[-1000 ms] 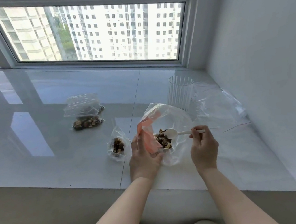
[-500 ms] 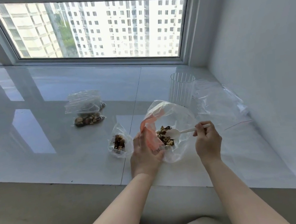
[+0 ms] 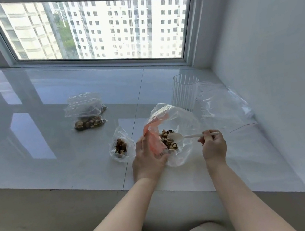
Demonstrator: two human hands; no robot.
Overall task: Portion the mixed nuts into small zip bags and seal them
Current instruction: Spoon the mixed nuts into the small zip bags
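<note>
A large clear bag (image 3: 183, 118) with an orange strip lies open on the white sill, mixed nuts (image 3: 166, 140) heaped inside it. My left hand (image 3: 147, 159) grips its near rim by the orange part. My right hand (image 3: 213, 144) pinches the handle of a white plastic spoon (image 3: 176, 137), whose bowl rests on the nuts inside the bag. Left of the big bag stands a small zip bag (image 3: 121, 144) with some nuts in it, its mouth up. Farther back left lie filled small bags (image 3: 86, 113) in a pile.
A ribbed clear plastic cup (image 3: 184, 90) stands behind the big bag. Empty clear bags (image 3: 223, 104) lie flat to the right by the white wall (image 3: 280, 76). The sill's front edge (image 3: 79, 185) runs just below my hands. A window is at the back.
The spoon bowl has stayed in the nuts while my right hand shifted slightly right. My left hand keeps its hold on the bag rim. The camera tilted a little.
</note>
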